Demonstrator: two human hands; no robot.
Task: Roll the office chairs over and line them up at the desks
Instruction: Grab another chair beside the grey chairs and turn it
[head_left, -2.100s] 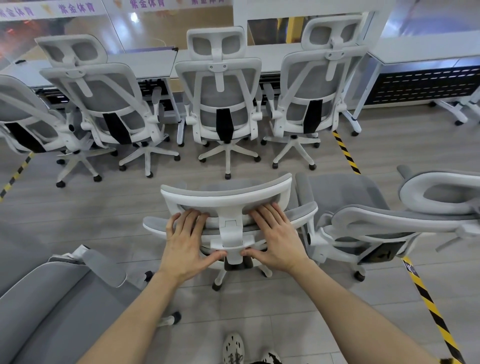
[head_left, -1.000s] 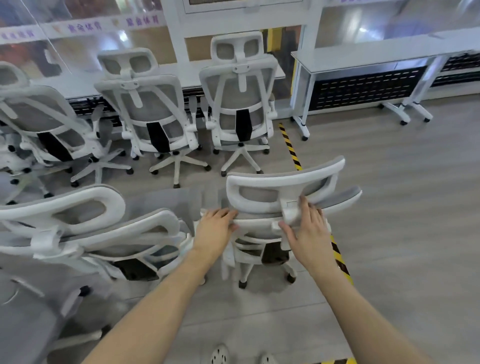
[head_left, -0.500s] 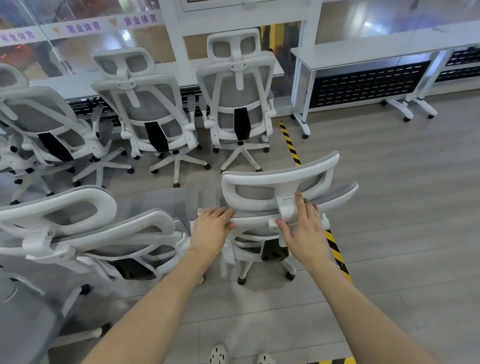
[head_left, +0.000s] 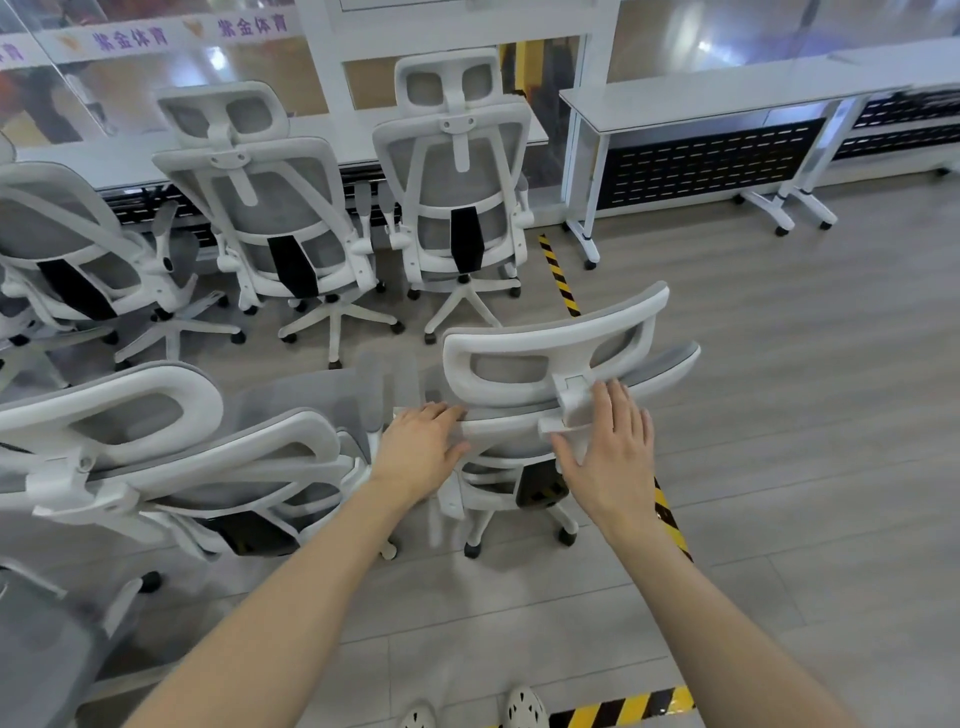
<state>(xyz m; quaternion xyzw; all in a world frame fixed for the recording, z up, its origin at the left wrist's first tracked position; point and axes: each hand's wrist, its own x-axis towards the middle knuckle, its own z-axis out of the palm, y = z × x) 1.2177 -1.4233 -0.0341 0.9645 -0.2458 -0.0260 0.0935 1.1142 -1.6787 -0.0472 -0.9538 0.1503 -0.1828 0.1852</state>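
A white office chair with grey mesh (head_left: 550, 358) stands right in front of me, its back toward me. My left hand (head_left: 421, 452) presses flat on the top left edge of its backrest. My right hand (head_left: 613, 457) lies with straight fingers against the headrest bracket and backrest top. A second loose chair (head_left: 171, 452) stands close on its left. Three chairs (head_left: 457, 192) (head_left: 270, 218) (head_left: 57, 244) are lined up at the long white desk (head_left: 104, 161) ahead. Another white desk (head_left: 727, 98) stands at the right with no chair at it.
Yellow-black floor tape (head_left: 558, 275) runs from beside the right desk's leg toward my feet, passing under the held chair. More tape (head_left: 623, 709) lies by my shoes. Part of a grey chair (head_left: 47, 649) fills the lower left corner. Open wood-look floor (head_left: 805, 415) spreads to the right.
Since two seconds ago the chair has rolled right, away from the chair beside it, onto the tape line. My hands shifted: the left to the backrest's left edge, the right to the bracket.
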